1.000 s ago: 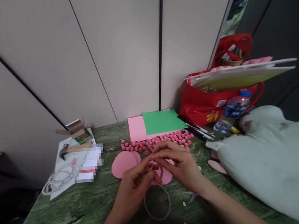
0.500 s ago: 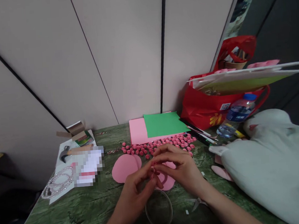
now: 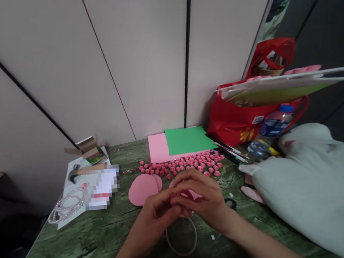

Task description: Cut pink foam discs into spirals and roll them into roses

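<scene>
Pinching pink piece [image 3: 176, 194] — between left hand [image 3: 155, 215] and right hand [image 3: 206, 194], part-hidden

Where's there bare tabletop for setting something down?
Largest: front-left tabletop, between the bead strands and left hand. Smaller: between the black loop by right hand and pale plush. Crowded: beyond the hands, with pink rosettes and the green sheet; back right, with red bag and bottle.
</scene>
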